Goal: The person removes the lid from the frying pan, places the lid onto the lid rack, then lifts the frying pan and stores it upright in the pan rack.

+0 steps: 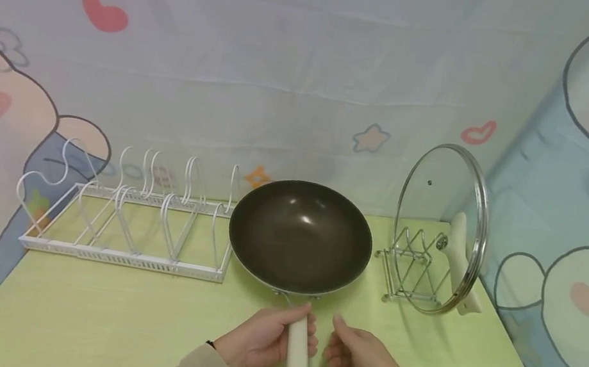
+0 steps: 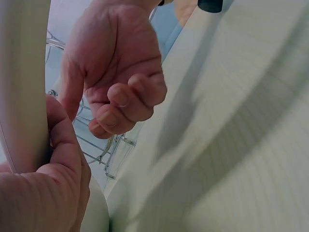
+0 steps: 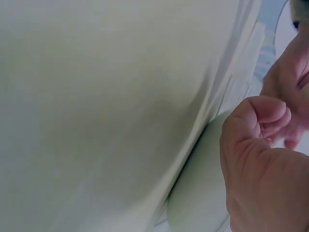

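Note:
A dark-coated frying pan [image 1: 300,236] sits at the middle of the table, its long cream handle [image 1: 297,356] pointing toward me. My left hand [image 1: 269,335] grips that handle close to the pan, thumb along the top and fingers wrapped beneath. Just right of the handle, my right hand [image 1: 364,361] hovers with loosely curled fingers and holds nothing. In the left wrist view the handle [image 2: 24,82] runs past the left fingers, and the right palm [image 2: 118,53] shows bare. The right wrist view catches the pan's pale outside [image 3: 198,183] beyond the right hand [image 3: 260,179].
A white wire rack [image 1: 121,258] with several upright loops stands left of the pan. On the right, a glass lid [image 1: 445,189] with a cream knob piece [image 1: 458,253] stands upright in a small metal rack [image 1: 410,294]. A printed cloth [image 1: 294,47] hangs behind the table.

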`<state>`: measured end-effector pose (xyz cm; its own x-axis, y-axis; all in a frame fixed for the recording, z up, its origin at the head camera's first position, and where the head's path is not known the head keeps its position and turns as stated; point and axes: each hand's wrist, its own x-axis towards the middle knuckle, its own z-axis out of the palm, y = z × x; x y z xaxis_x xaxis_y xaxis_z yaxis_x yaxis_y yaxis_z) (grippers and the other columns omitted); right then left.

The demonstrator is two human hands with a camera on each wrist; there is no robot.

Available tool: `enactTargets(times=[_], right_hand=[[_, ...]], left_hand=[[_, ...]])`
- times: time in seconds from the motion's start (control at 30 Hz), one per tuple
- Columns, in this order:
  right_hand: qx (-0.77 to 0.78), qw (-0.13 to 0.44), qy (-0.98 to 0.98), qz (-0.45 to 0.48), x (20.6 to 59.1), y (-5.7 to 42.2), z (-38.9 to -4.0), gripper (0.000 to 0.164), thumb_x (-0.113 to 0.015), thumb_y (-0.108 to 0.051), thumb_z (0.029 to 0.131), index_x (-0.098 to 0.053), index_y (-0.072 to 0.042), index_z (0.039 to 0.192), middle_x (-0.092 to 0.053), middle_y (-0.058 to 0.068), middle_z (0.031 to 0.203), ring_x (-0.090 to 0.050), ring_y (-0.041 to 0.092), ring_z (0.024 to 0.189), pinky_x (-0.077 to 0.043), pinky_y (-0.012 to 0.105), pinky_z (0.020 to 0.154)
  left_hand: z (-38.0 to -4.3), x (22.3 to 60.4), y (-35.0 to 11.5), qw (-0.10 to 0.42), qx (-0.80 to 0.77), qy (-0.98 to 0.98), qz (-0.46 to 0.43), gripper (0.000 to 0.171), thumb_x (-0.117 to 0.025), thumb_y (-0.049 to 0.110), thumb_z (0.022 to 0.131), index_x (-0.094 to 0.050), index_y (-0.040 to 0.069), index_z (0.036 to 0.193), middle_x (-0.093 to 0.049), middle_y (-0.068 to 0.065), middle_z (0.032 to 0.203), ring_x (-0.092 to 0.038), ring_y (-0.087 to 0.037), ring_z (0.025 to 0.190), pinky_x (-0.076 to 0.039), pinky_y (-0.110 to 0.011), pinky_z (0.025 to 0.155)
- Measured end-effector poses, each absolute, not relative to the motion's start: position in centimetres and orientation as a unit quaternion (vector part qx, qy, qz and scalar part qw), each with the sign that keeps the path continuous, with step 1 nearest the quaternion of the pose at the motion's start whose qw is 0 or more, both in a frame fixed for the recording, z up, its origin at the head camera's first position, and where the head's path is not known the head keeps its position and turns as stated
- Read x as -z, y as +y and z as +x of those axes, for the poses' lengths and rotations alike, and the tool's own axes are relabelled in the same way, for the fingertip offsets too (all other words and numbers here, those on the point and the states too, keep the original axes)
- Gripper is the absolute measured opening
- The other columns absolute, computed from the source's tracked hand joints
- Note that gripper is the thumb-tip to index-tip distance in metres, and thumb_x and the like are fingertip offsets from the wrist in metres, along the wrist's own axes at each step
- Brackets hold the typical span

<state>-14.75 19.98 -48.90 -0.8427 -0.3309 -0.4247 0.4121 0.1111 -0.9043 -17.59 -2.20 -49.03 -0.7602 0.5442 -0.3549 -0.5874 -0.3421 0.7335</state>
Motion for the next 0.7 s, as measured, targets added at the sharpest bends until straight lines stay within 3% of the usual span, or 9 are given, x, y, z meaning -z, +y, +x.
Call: enactTargets(times=[0.23,0.5,0.7], right_hand=[[0.694,0.319,0.645,0.04,48.6,18.7,-12.2,0.062,-0.05,-0.064,0.107,-0.059,-0.004,0.115,-0.076,0.004,0.097,-0.072,0.013,0.083,-0.062,0.028,0.073],[0.708,0.351,0.613,0.008,48.6,17.9,-10.3,0.074,-0.041,-0.061,0.111,-0.061,0.008,0.132,-0.077,0.008,0.111,-0.075,0.016,0.098,-0.064,0.031,0.084],[0.733,0.365,0.573,-0.003,48.6,17.4,-9.8,0.075,-0.039,-0.059,0.113,-0.058,0.009,0.137,-0.077,0.011,0.115,-0.076,0.019,0.102,-0.064,0.034,0.091]], left_hand=[[-17.9,49.3,-2.0,0.346,-0.823,0.45,-0.027,0.023,-0.058,0.027,0.111,-0.061,0.005,0.106,-0.063,-0.004,0.094,-0.068,-0.013,0.084,-0.063,-0.028,0.086],[-18.1,49.4,-1.8,0.356,-0.825,0.438,-0.021,0.022,-0.058,0.028,0.111,-0.06,0.007,0.105,-0.061,-0.001,0.093,-0.063,-0.011,0.084,-0.062,-0.027,0.085],[-18.1,49.4,-1.6,0.357,-0.832,0.424,-0.022,0.02,-0.057,0.027,0.111,-0.06,0.01,0.101,-0.059,0.0,0.092,-0.058,-0.011,0.085,-0.058,-0.025,0.083]])
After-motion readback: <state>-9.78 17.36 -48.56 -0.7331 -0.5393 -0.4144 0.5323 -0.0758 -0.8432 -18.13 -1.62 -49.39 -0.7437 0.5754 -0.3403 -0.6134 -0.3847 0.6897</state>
